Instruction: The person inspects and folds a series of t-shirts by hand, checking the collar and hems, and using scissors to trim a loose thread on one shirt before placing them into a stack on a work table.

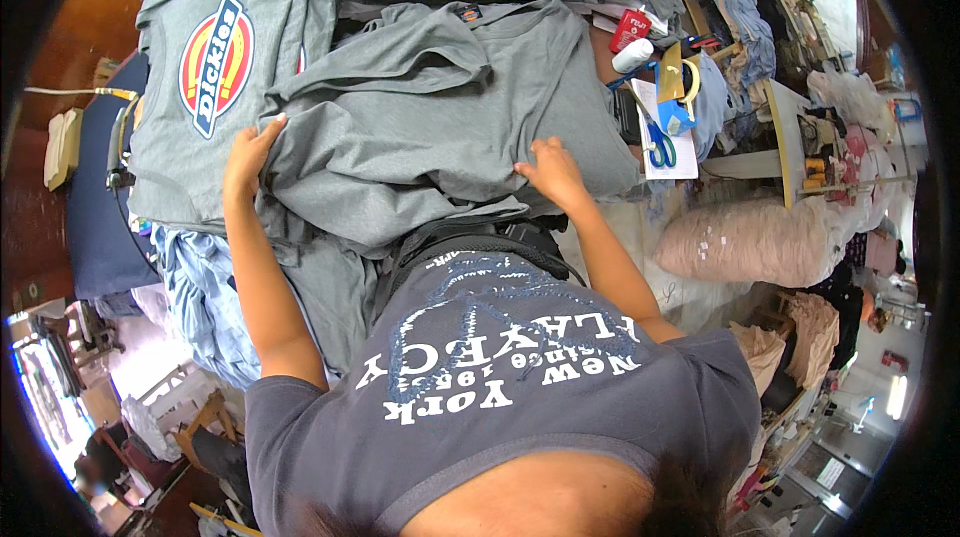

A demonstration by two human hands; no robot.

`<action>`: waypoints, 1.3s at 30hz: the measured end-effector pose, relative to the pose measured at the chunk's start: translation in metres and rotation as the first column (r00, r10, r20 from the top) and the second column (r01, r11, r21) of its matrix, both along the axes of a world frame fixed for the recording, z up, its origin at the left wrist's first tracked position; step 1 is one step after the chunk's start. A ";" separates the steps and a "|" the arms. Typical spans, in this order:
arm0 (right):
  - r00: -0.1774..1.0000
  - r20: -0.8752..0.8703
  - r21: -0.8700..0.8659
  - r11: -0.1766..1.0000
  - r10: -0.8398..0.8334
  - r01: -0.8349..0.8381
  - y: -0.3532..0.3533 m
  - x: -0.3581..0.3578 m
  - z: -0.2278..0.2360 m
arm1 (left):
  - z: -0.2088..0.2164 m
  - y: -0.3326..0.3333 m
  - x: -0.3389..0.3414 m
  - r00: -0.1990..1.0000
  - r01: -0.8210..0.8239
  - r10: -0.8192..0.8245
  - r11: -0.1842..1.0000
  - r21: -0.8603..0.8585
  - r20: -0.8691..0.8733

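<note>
A grey T-shirt [400,132] lies loosely spread and rumpled in front of me, its neckline at the far side and a fold of cloth turned over near its top left. My left hand [254,155] is closed on the shirt's left edge, with the cloth between thumb and fingers. On the right, my right hand [552,175] pinches the same shirt near its lower right part. Between the two hands the fabric sags in wrinkles toward my waist.
Other grey T-shirts with a printed emblem [212,67] lie left and behind. Blue-handled scissors [660,149], a tape roll [691,82], a white bottle [632,56] and a red box [630,29] sit at right. Light-blue garments [205,287] hang at left; a pinkish bundle [745,242] stands beyond my right arm.
</note>
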State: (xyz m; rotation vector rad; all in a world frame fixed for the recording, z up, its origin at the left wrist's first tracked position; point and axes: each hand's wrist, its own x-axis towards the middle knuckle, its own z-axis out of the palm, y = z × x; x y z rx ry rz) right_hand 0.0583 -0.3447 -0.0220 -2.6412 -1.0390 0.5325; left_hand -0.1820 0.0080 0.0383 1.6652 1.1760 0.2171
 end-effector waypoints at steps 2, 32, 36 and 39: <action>0.962 -0.272 0.264 0.959 -0.027 0.102 -0.008 0.008 -0.003 | 0.011 0.008 0.007 0.991 0.016 -0.015 1.000 -0.010 0.131; 0.894 -0.207 0.824 0.564 0.398 -0.061 -0.047 0.176 0.279 | 0.074 -0.039 0.152 0.545 0.560 0.207 0.632 -0.536 0.813; 0.994 0.001 0.831 0.553 0.107 -0.061 -0.091 0.197 0.258 | 0.095 -0.033 0.135 0.319 0.343 0.142 0.905 -0.254 0.937; 0.963 0.184 0.552 0.831 -0.198 0.065 -0.108 0.197 0.261 | 0.095 -0.012 0.126 0.240 0.266 -0.009 0.962 -0.057 0.971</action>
